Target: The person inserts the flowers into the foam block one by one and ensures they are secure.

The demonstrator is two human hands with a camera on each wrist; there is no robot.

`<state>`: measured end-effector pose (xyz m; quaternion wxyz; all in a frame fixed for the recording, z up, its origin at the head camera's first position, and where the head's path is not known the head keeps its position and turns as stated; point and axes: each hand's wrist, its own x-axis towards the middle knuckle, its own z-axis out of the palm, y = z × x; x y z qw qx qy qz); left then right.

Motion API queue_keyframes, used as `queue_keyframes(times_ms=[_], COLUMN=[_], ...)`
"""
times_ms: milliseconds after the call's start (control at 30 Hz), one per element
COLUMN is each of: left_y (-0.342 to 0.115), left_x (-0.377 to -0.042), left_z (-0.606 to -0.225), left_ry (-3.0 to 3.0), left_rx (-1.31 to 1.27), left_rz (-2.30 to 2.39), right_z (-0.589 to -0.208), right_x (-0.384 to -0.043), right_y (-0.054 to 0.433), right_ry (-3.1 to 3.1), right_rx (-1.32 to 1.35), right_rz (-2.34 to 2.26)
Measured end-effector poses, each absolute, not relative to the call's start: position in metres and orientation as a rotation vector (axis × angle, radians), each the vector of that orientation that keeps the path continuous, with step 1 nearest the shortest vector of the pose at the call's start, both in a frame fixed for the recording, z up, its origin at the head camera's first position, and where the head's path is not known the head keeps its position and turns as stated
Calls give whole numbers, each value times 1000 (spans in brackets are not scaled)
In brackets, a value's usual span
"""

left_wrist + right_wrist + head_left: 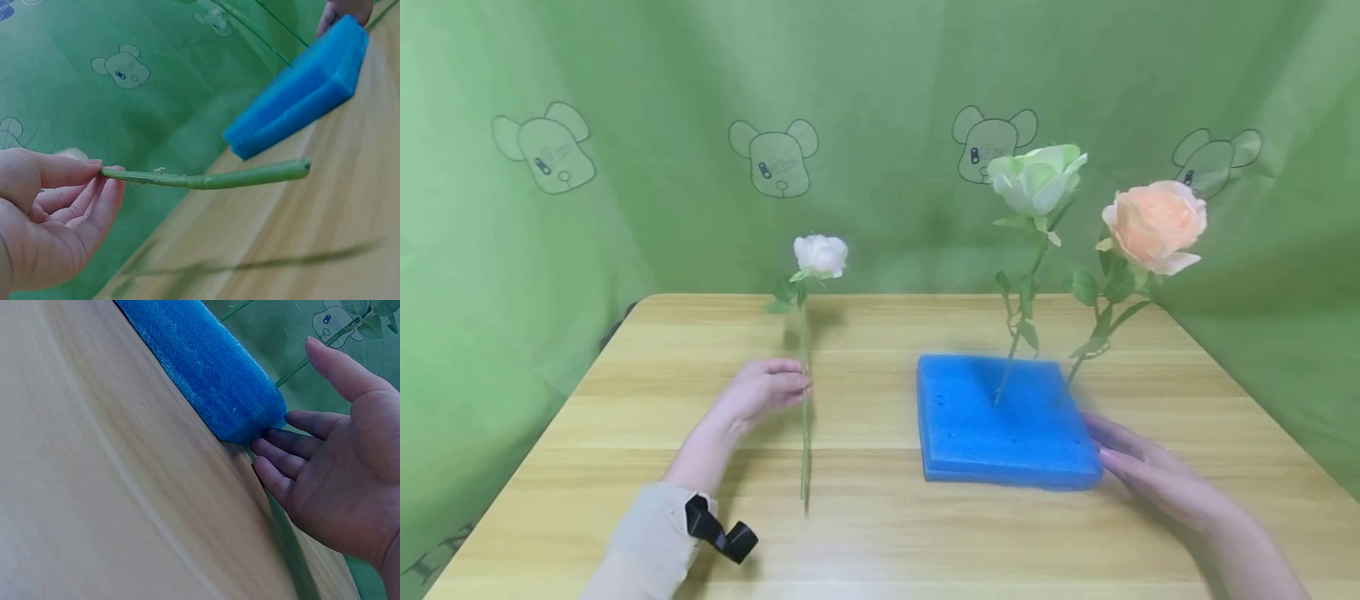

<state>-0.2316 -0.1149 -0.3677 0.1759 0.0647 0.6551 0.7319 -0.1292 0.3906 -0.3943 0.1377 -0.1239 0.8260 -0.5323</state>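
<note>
My left hand (765, 392) pinches the green stem of a white rose (820, 255) between thumb and fingers. The rose is upright in the head view; in the left wrist view the cut end of its stem (250, 177) points away from the hand, above the table. On the right lies a blue foam block (1000, 442) with several small holes in its top. A pale green-white rose (1037, 179) and a peach rose (1156, 225) stand in it, leaning right. My right hand (331, 447) has its fingertips at the block's right side, fingers extended and thumb apart.
The wooden table (865, 533) spreads under both hands. A green curtain (880, 225) printed with bear heads hangs behind and at the sides. A black strap mount (721, 529) sits on the left wrist, over a pale sleeve.
</note>
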Motion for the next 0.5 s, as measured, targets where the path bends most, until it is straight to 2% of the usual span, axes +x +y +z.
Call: queue_keyframes(times_ms=[500], left_y=[-79], left_x=[-237], left_z=[-349], left_ry=[1937], left_rx=[243], left_rz=[2139], right_z=[-392], right_x=[-129], right_y=[390], right_ry=[2387], right_rx=[-340], right_rz=[-1532])
